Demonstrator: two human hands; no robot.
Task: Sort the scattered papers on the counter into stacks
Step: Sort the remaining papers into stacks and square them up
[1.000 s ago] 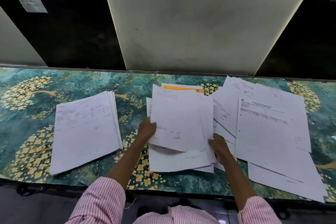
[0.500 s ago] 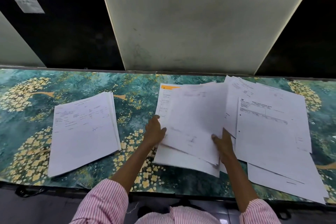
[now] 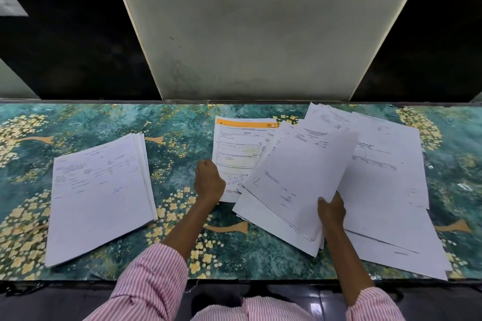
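Swinging over to the person's right, the bundle of sheets (image 3: 300,180) had left the middle of the tabletop (image 3: 177,128), where it lay 1 second earlier with both hands at its sides. The right hand (image 3: 331,210) now carried it alone, its grip clamped on the lower edge with the thumb on top. The bundle was tilted and fanned above the loose spread (image 3: 386,177) of papers on the right.

That move had uncovered the orange-headed form (image 3: 242,154). Only its orange strip showed before; now most of the page lay bare, flat on the tabletop near the back edge. The left hand (image 3: 210,182) had let go of the bundle and sat with curled fingers at the form's lower left corner. Whether its grip was pinching that sheet or merely resting on it could not be told.

The squared stack (image 3: 99,190) at the left had not moved and lay well apart from the rest. Only 1 finished stack seemed to exist so far. The form looked like the next sheet to be pulled out, with most of the right-hand papers not yet sorted.
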